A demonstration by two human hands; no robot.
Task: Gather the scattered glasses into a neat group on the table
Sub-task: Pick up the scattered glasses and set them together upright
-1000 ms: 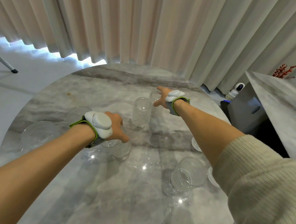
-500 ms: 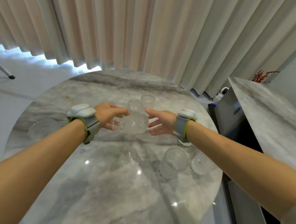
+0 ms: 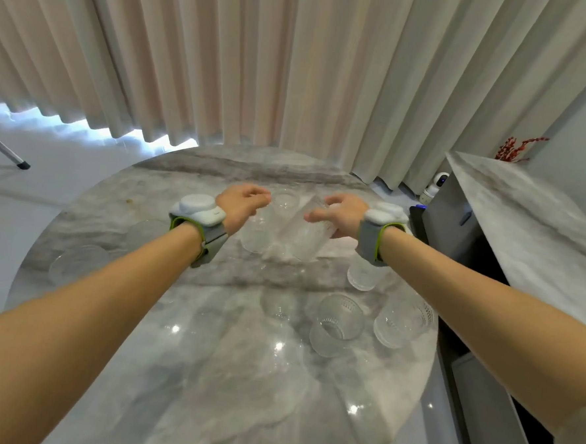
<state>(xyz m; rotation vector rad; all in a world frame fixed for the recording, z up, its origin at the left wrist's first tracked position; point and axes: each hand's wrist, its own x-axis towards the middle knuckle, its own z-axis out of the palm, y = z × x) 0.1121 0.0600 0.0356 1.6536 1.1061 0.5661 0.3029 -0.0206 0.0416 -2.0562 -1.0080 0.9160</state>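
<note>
Several clear ribbed glasses stand scattered on the round marble table (image 3: 207,371). My left hand (image 3: 243,205) curls over the top of one glass (image 3: 256,235) near the table's far middle. My right hand (image 3: 342,212) grips a second glass (image 3: 302,238), which leans to the left, its base close to the first. A third glass (image 3: 285,199) stands just behind, between the two hands. Further glasses stand under my right forearm (image 3: 362,276), at the near right (image 3: 338,324) (image 3: 400,322), and at the left edge (image 3: 76,267).
Pleated curtains hang behind the table. To the right are a marble-topped cabinet (image 3: 525,215), a small white camera (image 3: 434,187) on the floor and red dried stems (image 3: 515,149). A stand's leg (image 3: 7,153) rests on the floor at far left.
Both hands have come closer together at the table's far middle, each bringing a glass. The right hand, open half a second ago, now grips a tilted glass.
</note>
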